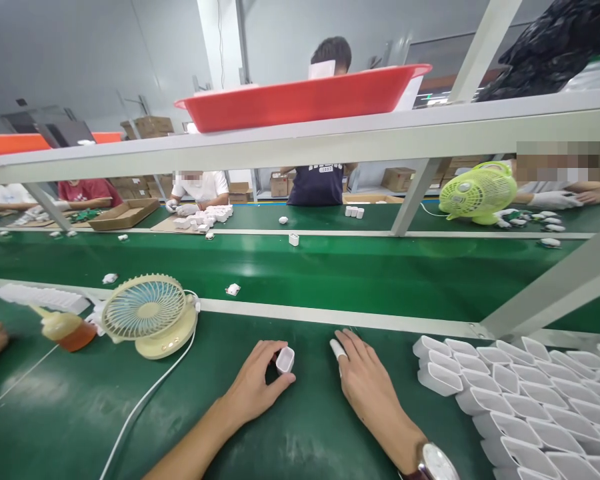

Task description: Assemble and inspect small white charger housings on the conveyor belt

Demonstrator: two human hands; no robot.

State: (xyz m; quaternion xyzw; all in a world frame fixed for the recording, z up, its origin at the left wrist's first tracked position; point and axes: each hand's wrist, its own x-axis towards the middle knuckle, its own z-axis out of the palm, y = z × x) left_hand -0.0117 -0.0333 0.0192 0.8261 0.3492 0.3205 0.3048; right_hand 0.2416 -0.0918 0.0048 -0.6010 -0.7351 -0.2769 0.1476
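My left hand (256, 380) curls round a small white open-topped plastic housing (285, 361), with the thumb at its near side and the fingers at its far side. The housing stands upright on the green worktop (300, 433), its hollow inside facing me. My right hand (363, 373) lies palm down on the worktop, to the right of the housing and apart from it. Its fingers are stretched out, and one wears a white finger cot (337, 349). Many more white housings (525, 393) stand in tight rows to the right of that hand.
A cream fan (150, 310) with a white cable stands at left, beside a squeeze bottle (69, 328) of amber liquid. Beyond a pale rail, a green conveyor belt (370, 267) carries scattered white parts. A shelf with a red tray (300, 100) hangs overhead. Co-workers sit across.
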